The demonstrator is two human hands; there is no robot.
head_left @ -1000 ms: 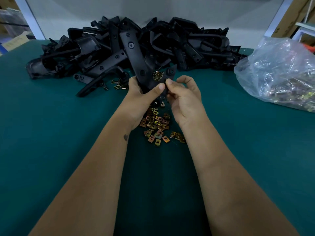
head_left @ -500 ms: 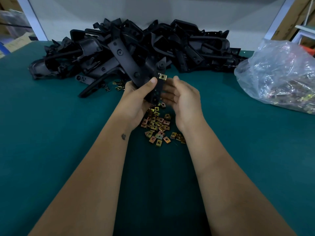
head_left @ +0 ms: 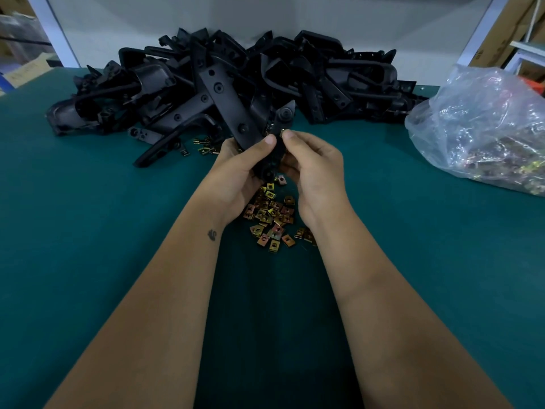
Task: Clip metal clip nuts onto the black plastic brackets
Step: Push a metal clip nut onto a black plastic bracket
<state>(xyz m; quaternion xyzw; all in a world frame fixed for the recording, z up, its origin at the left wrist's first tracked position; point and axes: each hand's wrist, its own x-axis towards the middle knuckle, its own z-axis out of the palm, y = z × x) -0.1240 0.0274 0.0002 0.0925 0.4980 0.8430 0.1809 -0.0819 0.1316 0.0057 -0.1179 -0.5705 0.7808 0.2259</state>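
Black plastic bracket (head_left: 236, 113), long and flat, is gripped at its lower end by the left hand (head_left: 239, 169). A small brass-coloured metal clip nut (head_left: 282, 132) is pinched by the right hand (head_left: 312, 163) at the bracket's edge; half a second earlier one sat fitted, so another is judged started. Loose clip nuts (head_left: 269, 214) lie on the green table (head_left: 88, 231) below the fingers (head_left: 290, 136).

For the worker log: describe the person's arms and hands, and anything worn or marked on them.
Both forearms are bare, with no sleeves in view. The left hand and right hand wear no gloves; no rings or watch show. A small dark tattoo marks the left forearm near the wrist. Fingernails are short.
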